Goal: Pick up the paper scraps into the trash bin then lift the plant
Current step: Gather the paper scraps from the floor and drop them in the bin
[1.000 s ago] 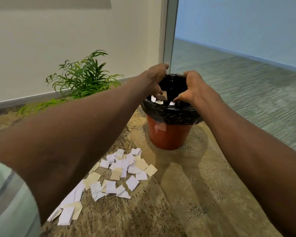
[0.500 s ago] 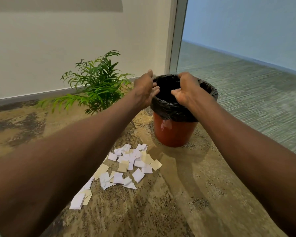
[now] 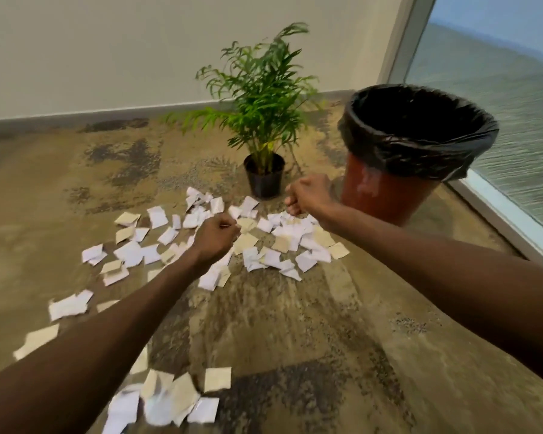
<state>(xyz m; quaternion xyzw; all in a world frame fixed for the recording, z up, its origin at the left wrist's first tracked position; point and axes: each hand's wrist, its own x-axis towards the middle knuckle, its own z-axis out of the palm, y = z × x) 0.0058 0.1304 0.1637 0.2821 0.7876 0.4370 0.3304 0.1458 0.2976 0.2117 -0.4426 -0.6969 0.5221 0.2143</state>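
Note:
Several white and tan paper scraps (image 3: pixel 282 242) lie scattered on the floor, with more near the bottom edge (image 3: pixel 170 399). My left hand (image 3: pixel 215 238) hovers low over the middle of the pile, fingers curled, and a thin pale scrap edge shows pinched at its fingertips. My right hand (image 3: pixel 308 195) hangs over the pile's far right side, fingers curled down to the scraps; its back hides whether it holds any. The plant (image 3: pixel 264 98) stands in a small black pot (image 3: pixel 265 180) just behind the pile. The red trash bin (image 3: pixel 386 192) with a black liner stands at the right.
A pale wall (image 3: pixel 138 51) with a grey skirting runs along the back. A glass partition (image 3: pixel 514 120) and its frame close off the right side, right behind the bin. The floor (image 3: pixel 295 324) is mottled brown carpet.
Both hands have left the bin's rim and dropped to the left, down to the scrap pile. The view has tilted down and left, so the plant's pot now shows.

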